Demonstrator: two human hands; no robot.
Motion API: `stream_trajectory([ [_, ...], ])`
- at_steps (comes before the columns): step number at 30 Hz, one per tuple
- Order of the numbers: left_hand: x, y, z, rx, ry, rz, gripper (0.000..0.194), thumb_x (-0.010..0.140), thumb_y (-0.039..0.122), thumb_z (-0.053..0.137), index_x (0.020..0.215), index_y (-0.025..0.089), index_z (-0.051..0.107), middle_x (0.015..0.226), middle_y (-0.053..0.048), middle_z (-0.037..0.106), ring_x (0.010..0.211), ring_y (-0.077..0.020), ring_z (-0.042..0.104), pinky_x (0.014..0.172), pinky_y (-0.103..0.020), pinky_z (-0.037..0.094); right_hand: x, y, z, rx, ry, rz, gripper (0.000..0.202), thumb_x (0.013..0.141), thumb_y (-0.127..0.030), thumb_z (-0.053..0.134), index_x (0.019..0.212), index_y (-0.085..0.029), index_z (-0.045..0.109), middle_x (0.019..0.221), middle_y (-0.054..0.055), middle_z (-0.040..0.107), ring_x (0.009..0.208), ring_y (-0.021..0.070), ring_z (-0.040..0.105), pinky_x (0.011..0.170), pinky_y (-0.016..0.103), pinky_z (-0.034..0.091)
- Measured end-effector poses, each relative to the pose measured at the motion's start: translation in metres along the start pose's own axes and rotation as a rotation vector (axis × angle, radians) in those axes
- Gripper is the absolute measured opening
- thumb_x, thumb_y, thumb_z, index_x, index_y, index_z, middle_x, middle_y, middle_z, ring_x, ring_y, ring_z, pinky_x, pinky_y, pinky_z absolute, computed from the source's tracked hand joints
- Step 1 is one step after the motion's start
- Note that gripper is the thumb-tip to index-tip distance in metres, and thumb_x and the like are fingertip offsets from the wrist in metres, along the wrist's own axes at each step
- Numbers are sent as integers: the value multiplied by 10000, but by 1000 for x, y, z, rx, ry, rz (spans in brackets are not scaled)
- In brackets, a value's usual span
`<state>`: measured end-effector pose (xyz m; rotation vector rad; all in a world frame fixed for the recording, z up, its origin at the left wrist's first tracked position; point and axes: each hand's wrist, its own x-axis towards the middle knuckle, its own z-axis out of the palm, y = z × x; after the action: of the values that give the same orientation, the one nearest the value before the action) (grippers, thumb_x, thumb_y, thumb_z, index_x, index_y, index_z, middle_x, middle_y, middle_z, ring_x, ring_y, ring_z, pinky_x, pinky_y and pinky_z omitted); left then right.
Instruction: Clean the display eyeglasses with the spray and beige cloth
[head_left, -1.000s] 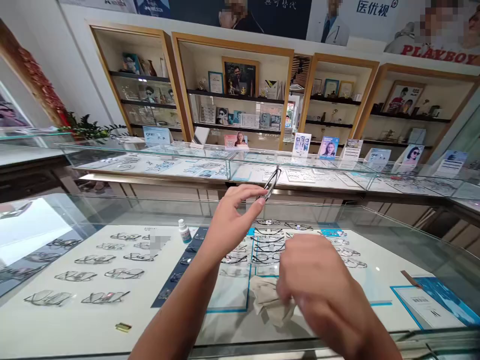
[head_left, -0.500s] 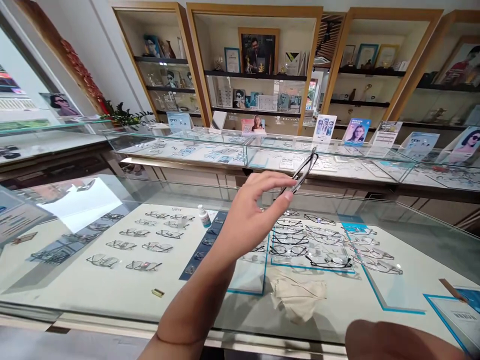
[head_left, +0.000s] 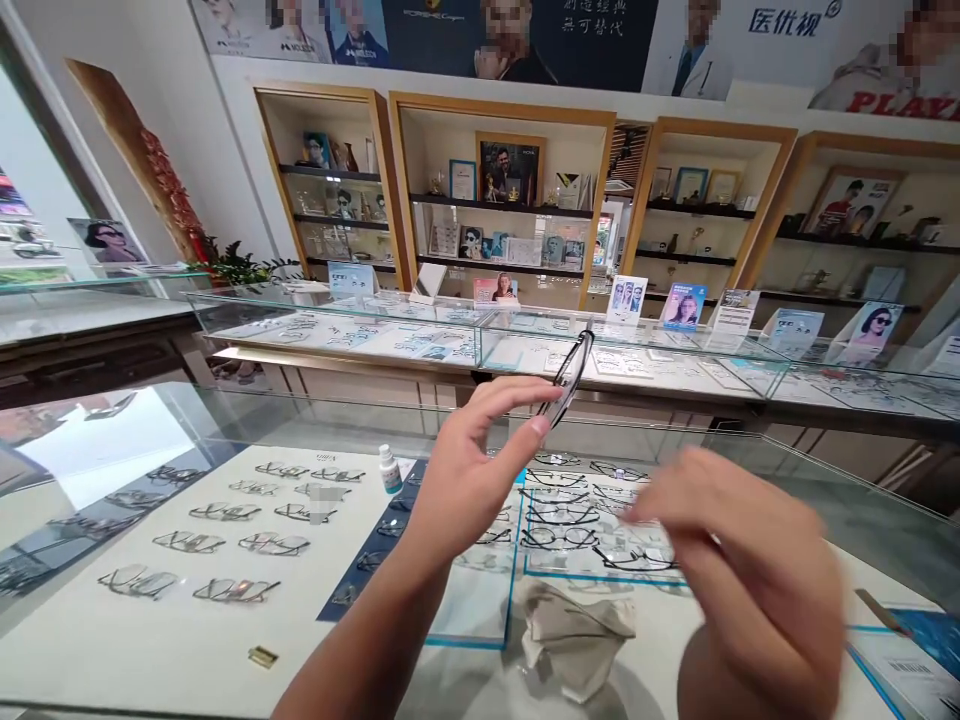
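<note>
My left hand is raised over the glass counter, thumb and fingers pinched on a pair of eyeglasses. The dark-rimmed glasses are held on edge, tilted up. To the right my right hand hangs in the air, smeared by motion; its fingers look bent, but whether anything is in them I cannot tell. Below and between the hands a crumpled beige cloth lies on the counter. Behind the cloth, several dark eyeglass frames sit in rows, partly hidden by my hands.
More eyeglasses stand in rows at the left, near a small white bottle and a small gold-coloured piece. Across the aisle runs a glass display case with upright cards. Wooden shelves line the back wall.
My right hand has risen into view from the lower right edge. The left hand still grips the eyeglasses, and the camera has tilted up, showing the wall posters.
</note>
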<state>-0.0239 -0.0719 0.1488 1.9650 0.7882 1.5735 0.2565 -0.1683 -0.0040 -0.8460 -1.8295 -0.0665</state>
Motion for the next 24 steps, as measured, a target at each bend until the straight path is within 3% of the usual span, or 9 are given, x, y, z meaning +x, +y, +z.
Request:
stream_trajectory([
  [3, -1, -1, 2, -20, -7, -10, 223, 966, 345, 676, 1149, 320, 801, 1273, -41, 733, 1263, -267, 632, 1127, -430, 468, 131, -20, 26, 49, 2, 150, 120, 965, -265, 669, 1045, -291, 754, 956, 17, 764, 866, 203, 705, 753, 350, 553],
  [4, -1, -1, 3, -29, -11, -12, 224, 962, 348, 681, 1149, 322, 802, 1272, -41, 733, 1261, -269, 633, 1122, -427, 472, 161, -26, 33, 78, 14, 199, 115, 972, -277, 657, 1049, -268, 742, 954, 16, 758, 825, 183, 682, 721, 335, 530],
  [6, -1, -3, 5, -49, -19, -11, 227, 959, 351, 686, 1152, 325, 802, 1269, -42, 734, 1258, -271, 634, 1114, -421, 478, 193, -34, 43, 144, 37, 197, 89, 966, -312, 667, 987, -246, 723, 879, -4, 735, 749, 151, 631, 651, 298, 481],
  [14, 4, -15, 13, -18, -10, -31, 213, 956, 370, 687, 1117, 288, 799, 1222, -54, 749, 1212, -268, 646, 1073, -416, 475, 184, -21, 49, 239, 1, 260, 137, 961, -279, 638, 846, -219, 685, 794, -11, 680, 715, 140, 564, 646, 282, 435],
  [19, 13, -31, 17, 40, 77, -83, 204, 922, 418, 729, 1057, 271, 773, 1113, -48, 769, 1083, -254, 669, 996, -415, 467, 190, -19, 44, 212, -29, 259, 136, 932, -245, 642, 799, -217, 648, 742, -31, 633, 678, 128, 524, 636, 274, 407],
  [24, 19, -42, 19, 1, -11, -82, 208, 914, 451, 733, 923, 247, 773, 1078, -62, 768, 1070, -261, 670, 964, -413, 473, 190, -18, 42, 201, -82, 269, 130, 916, -229, 645, 788, -221, 630, 727, -41, 615, 675, 125, 519, 629, 265, 400],
])
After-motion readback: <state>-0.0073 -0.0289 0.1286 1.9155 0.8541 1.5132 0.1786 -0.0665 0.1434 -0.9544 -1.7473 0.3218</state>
